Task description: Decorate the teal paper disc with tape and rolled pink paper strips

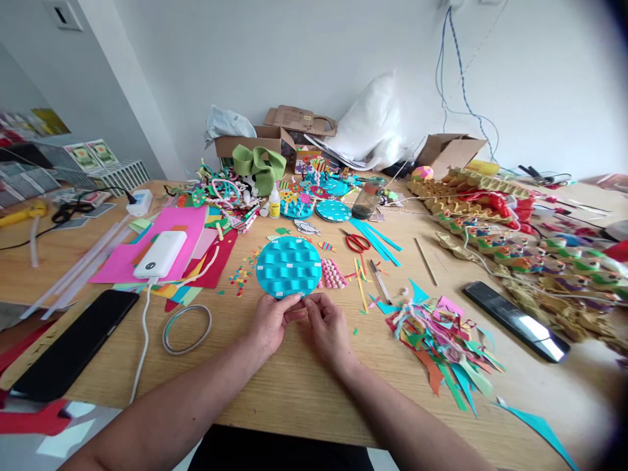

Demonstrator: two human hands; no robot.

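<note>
A round blue paper disc (288, 267), with raised folded strips and small white tabs on it, is in front of me at mid-table. My left hand (271, 322) grips its lower edge, thumb on top. Close beside, my right hand (330, 327) is closed in a pinch, fingertips near the left thumb; what it pinches is too small to make out. Just beyond the disc lies a paper fish (307, 227). Pink beads (334, 273) lie right of the disc, and coloured paper dots (240, 276) are scattered to its left.
Red-handled scissors (356, 243), a pen (381, 281) and paper scraps (449, 340) lie to the right. A glue bottle (274, 201) and a glass jar (367, 198) stand farther back. Phones (73, 343), a power bank (161, 254) and a cable coil (187, 330) also lie around.
</note>
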